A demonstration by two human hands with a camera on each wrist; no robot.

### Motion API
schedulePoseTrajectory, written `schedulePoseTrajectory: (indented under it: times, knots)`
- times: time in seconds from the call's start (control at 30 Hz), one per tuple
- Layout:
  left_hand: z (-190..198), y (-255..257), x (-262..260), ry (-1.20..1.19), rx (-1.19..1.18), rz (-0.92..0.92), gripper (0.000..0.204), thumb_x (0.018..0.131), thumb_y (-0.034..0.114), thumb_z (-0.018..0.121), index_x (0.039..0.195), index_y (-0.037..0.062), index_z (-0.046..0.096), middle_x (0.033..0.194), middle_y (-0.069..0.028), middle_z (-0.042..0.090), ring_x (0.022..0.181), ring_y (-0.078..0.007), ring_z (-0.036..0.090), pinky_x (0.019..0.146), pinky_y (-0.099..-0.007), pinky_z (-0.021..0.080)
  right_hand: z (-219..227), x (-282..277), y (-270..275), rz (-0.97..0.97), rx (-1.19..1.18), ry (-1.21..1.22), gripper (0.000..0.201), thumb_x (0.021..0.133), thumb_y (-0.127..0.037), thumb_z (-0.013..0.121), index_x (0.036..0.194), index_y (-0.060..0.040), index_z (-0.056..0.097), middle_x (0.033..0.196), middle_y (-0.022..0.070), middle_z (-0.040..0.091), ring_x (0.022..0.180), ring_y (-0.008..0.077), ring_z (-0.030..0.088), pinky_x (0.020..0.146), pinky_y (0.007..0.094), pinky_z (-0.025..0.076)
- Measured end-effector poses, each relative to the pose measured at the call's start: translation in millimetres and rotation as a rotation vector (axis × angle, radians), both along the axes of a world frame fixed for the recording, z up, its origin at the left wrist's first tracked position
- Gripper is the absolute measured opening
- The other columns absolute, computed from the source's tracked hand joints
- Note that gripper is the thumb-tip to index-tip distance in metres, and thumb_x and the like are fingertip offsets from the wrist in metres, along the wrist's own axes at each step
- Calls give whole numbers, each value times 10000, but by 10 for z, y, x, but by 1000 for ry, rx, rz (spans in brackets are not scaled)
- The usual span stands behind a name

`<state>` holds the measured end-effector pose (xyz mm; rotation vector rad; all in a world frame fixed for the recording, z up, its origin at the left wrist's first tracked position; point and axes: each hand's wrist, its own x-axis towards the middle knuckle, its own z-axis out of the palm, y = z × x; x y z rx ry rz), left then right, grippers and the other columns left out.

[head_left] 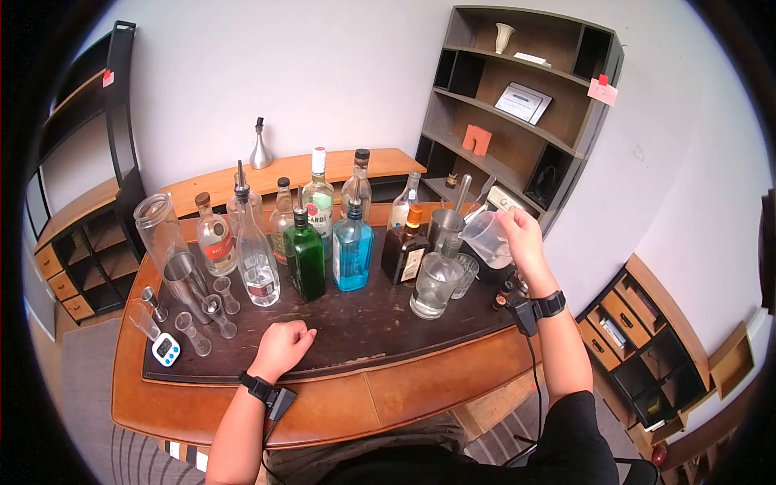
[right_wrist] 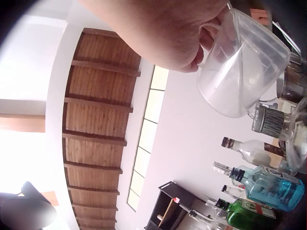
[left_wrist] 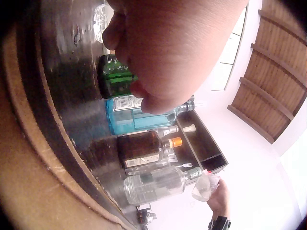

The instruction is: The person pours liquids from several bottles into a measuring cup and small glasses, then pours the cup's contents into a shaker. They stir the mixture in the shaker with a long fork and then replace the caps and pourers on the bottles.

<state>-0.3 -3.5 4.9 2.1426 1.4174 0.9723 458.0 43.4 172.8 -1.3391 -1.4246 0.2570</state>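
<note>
My right hand (head_left: 524, 242) grips a clear plastic measuring jug (head_left: 487, 240) by its handle, raised over the right side of the table. In the right wrist view, the jug (right_wrist: 244, 62) is see-through and no liquid shows in it. Just left of it, lower down, stands a clear glass vessel (head_left: 432, 295) with clear liquid. My left hand (head_left: 280, 349) rests near the table's front edge, fingers loosely curled and holding nothing. Beyond it are a green bottle (head_left: 305, 263) and a blue bottle (head_left: 353, 255). A dark brown bottle (head_left: 404, 255) with an orange cap is further right.
A tall clear bottle with a pourer (head_left: 259, 267) stands left of the green one. Several small glasses (head_left: 194, 335), a metal shaker (head_left: 186, 283) and a white timer (head_left: 166, 349) occupy the left side. A metal tin (head_left: 444, 230) and cut-glass tumbler (head_left: 466, 275) lie near the jug.
</note>
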Motion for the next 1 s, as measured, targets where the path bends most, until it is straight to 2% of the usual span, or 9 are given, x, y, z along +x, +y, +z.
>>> schedulePoseTrajectory:
  times: [0.27,0.33,0.4,0.47,0.57,0.73,0.87,0.97,1.0]
  knots:
    - [-13,10,-1,6,7,-2,311,891,238,699,701,15,594,607,-179,576,583,-382,593,550,-449,457,-106,95,4,116,1,393,242,1005,-234,621,862,-43,661,782,-40,598,720,61,518,664,231,414]
    - [-48,18,-8,-16,42,-21,322,905,221,711,705,-5,597,571,-161,530,500,-286,515,514,-392,421,-108,102,-21,156,17,490,221,1012,-222,610,908,-38,673,804,-32,608,738,66,532,681,226,422]
    - [-69,29,-8,-12,39,-22,323,906,226,709,708,-3,599,578,-167,536,507,-299,525,518,-398,424,-90,58,-75,283,180,645,202,1028,-192,575,989,-17,670,924,32,680,838,103,604,769,247,473]
    - [-82,27,-17,-3,66,-34,330,918,255,692,718,6,609,611,-188,559,541,-351,557,530,-422,435,-38,-60,-205,415,219,702,200,1046,-156,525,1010,2,643,1138,161,699,1050,199,649,963,351,507]
    - [-112,65,-32,15,89,-53,360,927,281,673,704,10,592,623,-200,564,571,-387,569,537,-448,436,-53,-439,-391,498,139,780,222,1057,-180,514,930,-19,601,1125,175,695,1071,235,646,1007,386,495]
    - [-130,81,-40,27,142,18,365,922,269,678,686,12,567,610,-193,554,571,-386,572,532,-452,429,-673,-1103,-540,605,-199,977,194,1047,-135,488,960,0,597,1130,201,699,1085,262,663,1016,382,491]
    - [-77,70,-38,-46,177,110,355,917,249,684,684,11,564,597,-185,545,562,-377,570,530,-448,427,-1380,-1603,-441,719,-318,1103,186,1026,-100,489,928,-1,611,1112,208,708,1096,275,667,999,392,503]
    - [-3,52,-51,-87,218,187,327,911,224,690,694,15,563,590,-163,534,553,-339,567,532,-432,427,-1856,-1795,-260,713,-402,1209,179,1023,-91,495,907,-10,606,1107,208,709,1094,274,666,1003,380,491]
    - [26,57,-63,-118,296,272,308,908,211,694,707,17,567,597,-148,537,546,-320,559,529,-425,425,-2036,-1815,-163,742,-385,1190,169,1019,-114,504,928,-20,612,1114,202,709,1120,285,655,1023,403,482]
